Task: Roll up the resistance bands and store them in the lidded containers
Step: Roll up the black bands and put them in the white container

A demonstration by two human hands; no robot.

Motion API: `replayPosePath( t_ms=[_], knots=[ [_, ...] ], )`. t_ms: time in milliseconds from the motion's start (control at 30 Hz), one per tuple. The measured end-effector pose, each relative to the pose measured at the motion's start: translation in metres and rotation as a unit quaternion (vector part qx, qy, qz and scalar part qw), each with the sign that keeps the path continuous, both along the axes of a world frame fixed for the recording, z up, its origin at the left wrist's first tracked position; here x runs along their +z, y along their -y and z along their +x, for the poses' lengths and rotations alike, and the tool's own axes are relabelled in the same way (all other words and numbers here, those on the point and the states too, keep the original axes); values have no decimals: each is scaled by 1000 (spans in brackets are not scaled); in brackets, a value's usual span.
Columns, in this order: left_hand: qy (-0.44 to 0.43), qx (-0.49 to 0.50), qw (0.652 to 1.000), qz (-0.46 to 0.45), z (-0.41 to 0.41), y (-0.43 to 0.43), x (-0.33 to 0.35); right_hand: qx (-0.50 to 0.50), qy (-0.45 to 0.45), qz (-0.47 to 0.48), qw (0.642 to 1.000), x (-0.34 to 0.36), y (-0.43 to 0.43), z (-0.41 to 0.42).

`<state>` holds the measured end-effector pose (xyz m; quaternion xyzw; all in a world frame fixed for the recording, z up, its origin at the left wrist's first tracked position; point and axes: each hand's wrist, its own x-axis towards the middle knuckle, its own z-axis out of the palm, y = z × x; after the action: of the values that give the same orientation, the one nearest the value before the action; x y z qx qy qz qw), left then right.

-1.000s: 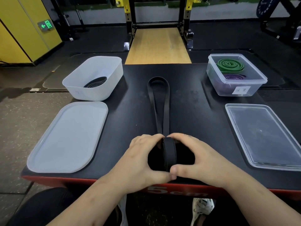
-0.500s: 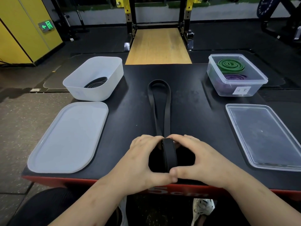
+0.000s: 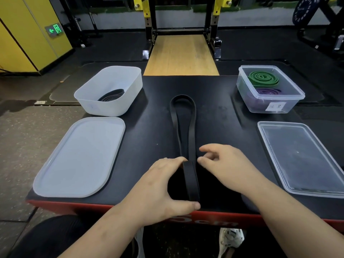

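The left hand's [image 3: 158, 190] fingers [image 3: 173, 162] curl over the top of the rolled part of the black resistance band [image 3: 191, 183], and its thumb [image 3: 191, 205] presses in from the near side, so the roll is gripped upright on its edge close to the near edge of the bench [image 3: 152, 127]. The right hand [image 3: 227, 164] holds nothing. Its fingers [image 3: 206, 148] are loosely bent and spread, with the tips just beside the band's right side, and it cannot be told whether they touch it.

From the roll, the unrolled remainder of the band runs straight away from the person as two flat strands lying side by side, ending in a rounded loop near the middle of the bench.

On the left, well apart from the hands, a white lid [image 3: 80, 157] lies flat. Behind it stands an open white container [image 3: 111, 108] with a coiled black band [image 3: 111, 94] on its floor.

On the right, a clear lid [image 3: 301, 157] lies flat on the bench. Beyond it stands a clear container [image 3: 247, 101] holding two coils, a green band [image 3: 263, 78] at the far end and a purple band [image 3: 267, 91] nearer. A white label [image 3: 275, 106] is stuck on its front wall.

The bench top is black with a red front edge.
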<state>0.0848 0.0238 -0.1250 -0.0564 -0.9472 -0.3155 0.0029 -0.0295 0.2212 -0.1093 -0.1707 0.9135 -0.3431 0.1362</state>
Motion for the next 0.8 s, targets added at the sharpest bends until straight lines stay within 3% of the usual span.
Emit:
replayPosePath(
  t_ms=[133, 300, 467, 800],
  knots=[
    [5, 2, 1000, -3, 1, -1, 6, -56, 130, -87, 986, -4, 20, -11],
    [-6, 6, 1000, -14, 3, 3, 7, -44, 177, -120, 976, -9, 32, -22],
    [-9, 3, 1000, -5, 3, 0, 12, 19, 159, -156, 975, 0, 37, -20],
    [-4, -7, 999, -31, -2, 2, 12, 95, 45, 4, 994, 8, 58, -30]
  ],
)
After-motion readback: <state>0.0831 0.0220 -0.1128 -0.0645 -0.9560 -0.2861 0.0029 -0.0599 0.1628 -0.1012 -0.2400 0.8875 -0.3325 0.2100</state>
